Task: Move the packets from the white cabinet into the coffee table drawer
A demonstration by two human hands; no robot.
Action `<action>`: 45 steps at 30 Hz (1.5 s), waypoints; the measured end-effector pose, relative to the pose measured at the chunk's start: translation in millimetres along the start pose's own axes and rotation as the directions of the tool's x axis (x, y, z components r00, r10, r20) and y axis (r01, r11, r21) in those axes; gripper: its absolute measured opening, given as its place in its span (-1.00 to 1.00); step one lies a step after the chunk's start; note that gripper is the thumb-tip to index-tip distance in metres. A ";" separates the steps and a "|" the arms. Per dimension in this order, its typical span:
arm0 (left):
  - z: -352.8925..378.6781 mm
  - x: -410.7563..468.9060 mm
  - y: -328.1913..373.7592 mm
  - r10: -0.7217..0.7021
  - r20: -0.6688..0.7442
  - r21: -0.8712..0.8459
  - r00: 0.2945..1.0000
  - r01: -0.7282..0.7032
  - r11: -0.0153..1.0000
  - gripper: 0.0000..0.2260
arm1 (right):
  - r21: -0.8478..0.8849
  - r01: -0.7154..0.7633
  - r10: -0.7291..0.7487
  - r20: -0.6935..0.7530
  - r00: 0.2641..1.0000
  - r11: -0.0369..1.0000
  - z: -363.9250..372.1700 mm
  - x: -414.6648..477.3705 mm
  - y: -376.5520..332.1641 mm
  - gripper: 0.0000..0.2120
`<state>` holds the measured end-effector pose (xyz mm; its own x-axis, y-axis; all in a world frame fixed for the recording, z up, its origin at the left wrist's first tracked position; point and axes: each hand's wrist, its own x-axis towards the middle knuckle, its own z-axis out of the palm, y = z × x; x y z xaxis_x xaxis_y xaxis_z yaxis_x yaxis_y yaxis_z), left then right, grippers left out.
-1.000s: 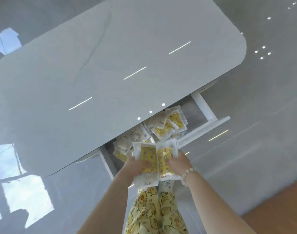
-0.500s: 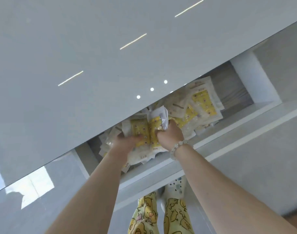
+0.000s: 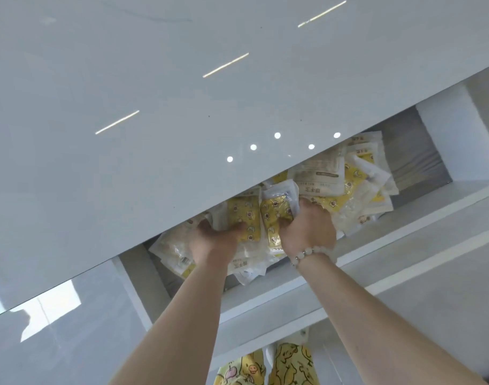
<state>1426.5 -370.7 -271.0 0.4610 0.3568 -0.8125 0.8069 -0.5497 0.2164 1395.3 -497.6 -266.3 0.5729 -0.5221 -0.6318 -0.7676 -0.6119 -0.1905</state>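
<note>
Packets (image 3: pixel 244 215) clutched tight in L hand (image 3: pixel 212 240) and R hand (image 3: pixel 310 229), over pile (image 3: pixel 348 187) in open drawer (image 3: pixel 443 129)

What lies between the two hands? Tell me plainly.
In the head view, two yellow-printed white plastic packets lie side by side between the left hand and right hand, gripped by both.

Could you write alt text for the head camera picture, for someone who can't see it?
The left hand and right hand each grip yellow-and-white packets inside an open drawer heaped with more of them. The drawer sticks out from under a glossy pale tabletop; a bead bracelet circles the right wrist.
</note>
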 end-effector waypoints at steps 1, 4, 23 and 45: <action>-0.7 -1.0 0.5 0.017 -0.027 0.028 0.999 -0.016 0.999 -0.32 | -0.030 0.006 -0.006 -0.026 1.000 1.000 -0.5 -1.2 -0.6 -0.68; -1.8 -4.2 1.4 0.058 -0.100 0.132 0.993 -0.044 0.990 -0.33 | 0.000 -0.038 0.038 -0.064 0.997 0.999 -2.3 -2.2 -1.9 -0.52; -145.1 -189.6 62.6 0.536 0.086 0.583 0.840 -0.479 0.657 -0.70 | -0.269 0.371 -0.425 -0.184 0.886 0.889 -217.5 -130.3 -45.0 -0.76; -409.6 -408.4 -38.8 0.657 -0.630 0.530 0.413 -0.389 0.753 -0.73 | -0.554 0.820 -0.963 -0.268 -0.013 0.143 -291.4 -434.8 -242.2 -0.93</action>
<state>1358.2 -185.7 274.1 0.9538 0.2620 0.1472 0.2323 -0.9535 0.1921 1415.8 -295.5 273.4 0.8088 0.4371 0.3934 0.5194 -0.8447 -0.1294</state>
